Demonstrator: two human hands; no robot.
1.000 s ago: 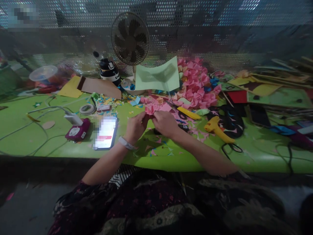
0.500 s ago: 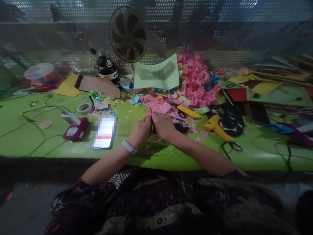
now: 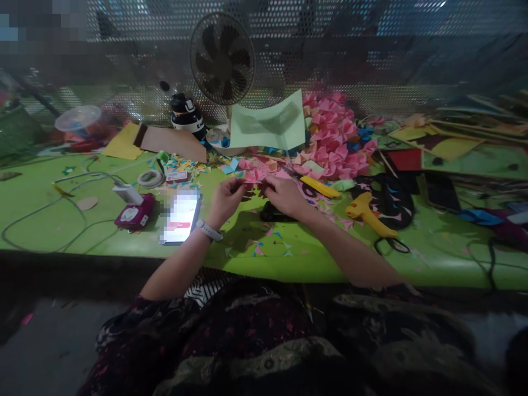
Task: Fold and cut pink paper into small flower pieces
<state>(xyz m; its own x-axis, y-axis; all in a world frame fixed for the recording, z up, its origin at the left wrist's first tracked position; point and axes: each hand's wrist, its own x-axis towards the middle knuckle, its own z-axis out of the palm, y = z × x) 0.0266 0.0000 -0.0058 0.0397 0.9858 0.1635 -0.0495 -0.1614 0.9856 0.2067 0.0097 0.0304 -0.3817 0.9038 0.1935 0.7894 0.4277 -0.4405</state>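
My left hand point(image 3: 227, 201) and my right hand point(image 3: 286, 195) are raised over the green table, a short gap apart. Thumb and fingers of each are pinched together at a small piece of pink paper point(image 3: 254, 185), which is mostly hidden by the fingertips. Under my right hand lies a dark, elongated object point(image 3: 272, 213), partly covered, its kind unclear. Just beyond the hands are pink paper scraps point(image 3: 270, 165) and yellow-handled scissors point(image 3: 319, 187). A large heap of folded pink paper pieces point(image 3: 336, 137) rises behind them.
A lit phone point(image 3: 181, 217), a purple power adapter point(image 3: 135, 212) and cables occupy the left. At the right is a yellow glue gun point(image 3: 371, 214). A fan point(image 3: 223, 58), a black bottle point(image 3: 187, 118) and a pale green sheet point(image 3: 268, 124) stand at the back.
My hands, pressed together before, have moved apart, the left one shifting left. The dark object beneath shows more of its left end. The view has shifted slightly.
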